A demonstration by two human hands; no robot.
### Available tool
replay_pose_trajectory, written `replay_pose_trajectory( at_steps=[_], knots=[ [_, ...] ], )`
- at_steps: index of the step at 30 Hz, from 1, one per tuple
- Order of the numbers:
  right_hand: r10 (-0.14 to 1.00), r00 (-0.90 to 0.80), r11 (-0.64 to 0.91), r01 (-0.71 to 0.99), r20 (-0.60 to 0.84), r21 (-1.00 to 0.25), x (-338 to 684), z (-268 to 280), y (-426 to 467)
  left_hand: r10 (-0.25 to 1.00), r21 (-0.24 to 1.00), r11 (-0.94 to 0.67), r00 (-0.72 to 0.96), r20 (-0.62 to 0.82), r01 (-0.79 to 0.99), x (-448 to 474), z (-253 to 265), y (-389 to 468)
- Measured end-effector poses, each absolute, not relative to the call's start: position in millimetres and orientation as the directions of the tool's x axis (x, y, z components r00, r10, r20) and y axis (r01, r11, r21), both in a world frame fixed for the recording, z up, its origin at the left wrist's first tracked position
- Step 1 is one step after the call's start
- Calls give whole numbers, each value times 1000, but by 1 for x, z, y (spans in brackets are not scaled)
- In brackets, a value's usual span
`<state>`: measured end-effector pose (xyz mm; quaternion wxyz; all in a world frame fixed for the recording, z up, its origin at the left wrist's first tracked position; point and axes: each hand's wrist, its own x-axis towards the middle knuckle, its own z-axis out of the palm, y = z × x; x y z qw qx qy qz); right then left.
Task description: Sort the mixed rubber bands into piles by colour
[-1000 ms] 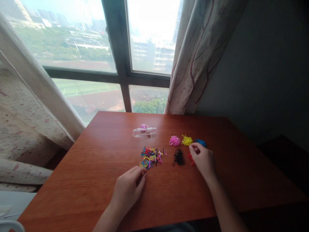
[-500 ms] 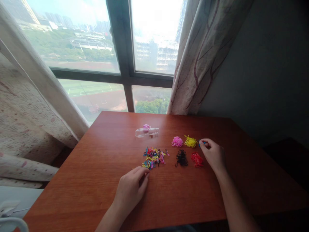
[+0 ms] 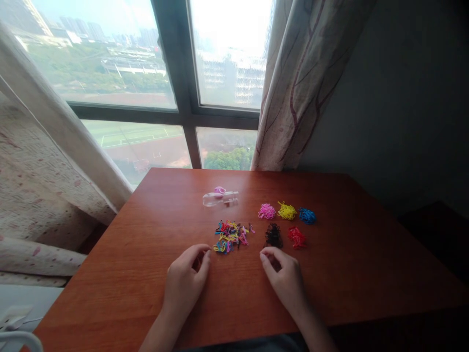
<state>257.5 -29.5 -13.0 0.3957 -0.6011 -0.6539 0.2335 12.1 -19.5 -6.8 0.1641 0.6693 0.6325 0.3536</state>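
Observation:
My left hand (image 3: 186,275) rests on the table just left of a mixed pile of small coloured rubber bands (image 3: 231,236), its thumb and fingers curled together. Below a black pile of bands (image 3: 273,235) is my right hand (image 3: 283,275), thumb and forefinger pinched. Whatever either pinch may hold is hidden or too small to make out. Single-colour piles lie to the right: pink bands (image 3: 266,211), yellow bands (image 3: 287,211) and blue bands (image 3: 307,215) in the back row, red bands (image 3: 297,237) beside the black ones.
Behind the mixed pile, a clear plastic container (image 3: 212,199) lies on its side with a pink item (image 3: 220,190) against it. The brown wooden table (image 3: 234,303) reaches back to a window, with curtains (image 3: 293,98) on both sides. A white object (image 3: 22,313) stands at lower left.
My right hand has left the blue pile and moved left and toward me, below the black pile. The blue bands now show fully. My left hand has shifted slightly left.

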Motion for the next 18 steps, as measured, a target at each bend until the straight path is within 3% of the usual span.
replay_pose_trajectory(
  at_steps=[6,18],
  knots=[
    [961,-94,246,714,259,-656,250,-20,-34,966,608,-164,2,259,777,15,-4,-19],
    [964,-66,230,698,259,-678,251,-24,-32,969,438,-143,36,243,887,19,-4,-19]
  ],
)
